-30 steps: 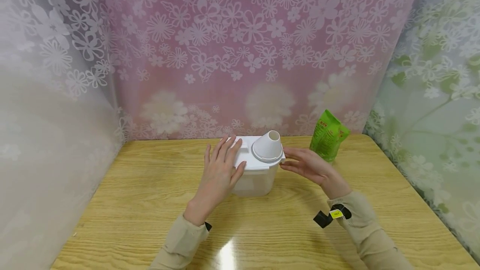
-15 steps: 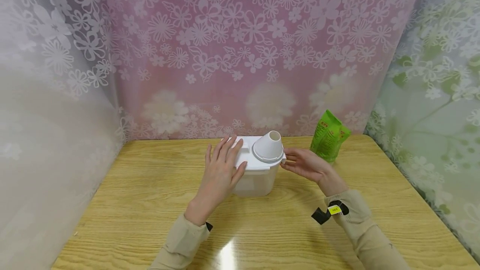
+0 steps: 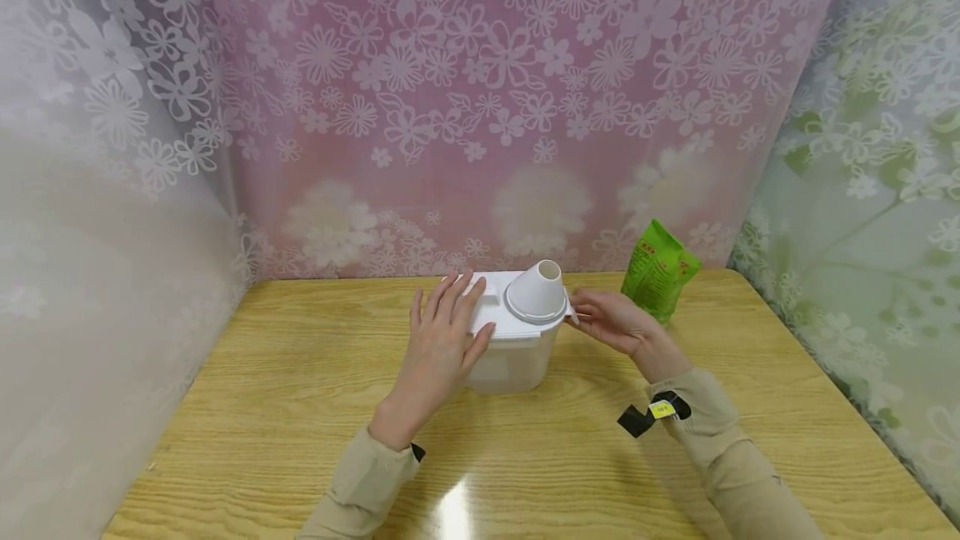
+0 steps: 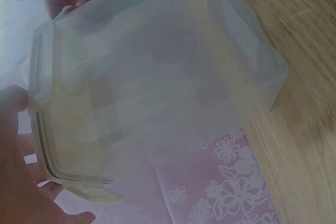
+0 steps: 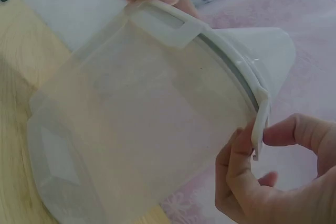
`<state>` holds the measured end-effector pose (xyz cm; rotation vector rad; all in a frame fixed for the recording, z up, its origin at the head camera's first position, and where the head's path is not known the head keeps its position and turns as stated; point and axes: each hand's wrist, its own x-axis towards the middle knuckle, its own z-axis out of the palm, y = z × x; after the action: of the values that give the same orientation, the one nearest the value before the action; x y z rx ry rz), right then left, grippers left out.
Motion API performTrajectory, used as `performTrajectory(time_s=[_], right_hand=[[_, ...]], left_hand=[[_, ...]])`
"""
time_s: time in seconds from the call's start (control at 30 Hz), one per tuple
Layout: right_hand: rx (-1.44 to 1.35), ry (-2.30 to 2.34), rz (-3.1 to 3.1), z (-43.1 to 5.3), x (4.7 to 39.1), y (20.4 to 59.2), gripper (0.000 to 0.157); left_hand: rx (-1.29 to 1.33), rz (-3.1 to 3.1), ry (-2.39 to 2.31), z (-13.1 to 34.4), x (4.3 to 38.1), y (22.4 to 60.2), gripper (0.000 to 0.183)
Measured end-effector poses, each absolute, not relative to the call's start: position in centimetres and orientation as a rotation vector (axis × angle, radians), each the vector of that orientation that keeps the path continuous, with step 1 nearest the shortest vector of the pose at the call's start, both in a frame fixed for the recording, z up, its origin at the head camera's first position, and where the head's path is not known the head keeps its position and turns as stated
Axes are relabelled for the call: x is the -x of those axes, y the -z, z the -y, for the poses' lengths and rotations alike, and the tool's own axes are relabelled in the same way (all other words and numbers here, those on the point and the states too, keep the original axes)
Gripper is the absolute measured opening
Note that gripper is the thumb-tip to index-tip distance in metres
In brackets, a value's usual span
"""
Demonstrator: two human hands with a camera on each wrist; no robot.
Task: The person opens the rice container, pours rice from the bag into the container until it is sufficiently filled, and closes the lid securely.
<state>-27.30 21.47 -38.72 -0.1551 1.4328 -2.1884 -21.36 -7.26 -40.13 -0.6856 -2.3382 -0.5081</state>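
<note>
1. White plastic lid [image 3: 510, 326] on one translucent container [image 3: 504, 372], which stands upright on the table [image 3: 285, 407], between my two hands.
2. Left hand [image 3: 441, 333]: fingers spread over the lid's left part, thumb towards its near edge. Probably a steadying hold – it would keep the box from sliding while the other hand works.
3. Right hand [image 3: 617, 323]: thumb and fingers narrowed, pinching the end latch [image 5: 259, 129] at the lid's right. The latch juts out from the wall; gripping its free edge likely gives the best leverage.
4. One cone-shaped cap [image 3: 534, 294], narrow end up, sits on the lid's right part, clear of my left fingers.
5. Latches: three counted across the wrist views – right end, near-side flap [image 5: 165, 27], left-end flap [image 4: 93, 191]. Far side hidden; cannot tell whether there is a fourth.
6. One green bag [image 3: 654, 277] stands upright behind my right hand, apart from the container, perhaps set there for working room.
</note>
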Motion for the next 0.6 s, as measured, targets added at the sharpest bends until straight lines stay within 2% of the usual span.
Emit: performTrajectory(time_s=[0.3,0.6], right_hand=[[0.123,2.23,-1.451,-21.69,26.79,38.85,0.032],[0.23,2.215,-1.554,-21.5,26.43,39.21,0.029]], left_hand=[[0.693,2.342,0.493,7.24,21.29,40.06,0.054],[0.68,2.348,0.489,7.3,21.41,40.16,0.055]])
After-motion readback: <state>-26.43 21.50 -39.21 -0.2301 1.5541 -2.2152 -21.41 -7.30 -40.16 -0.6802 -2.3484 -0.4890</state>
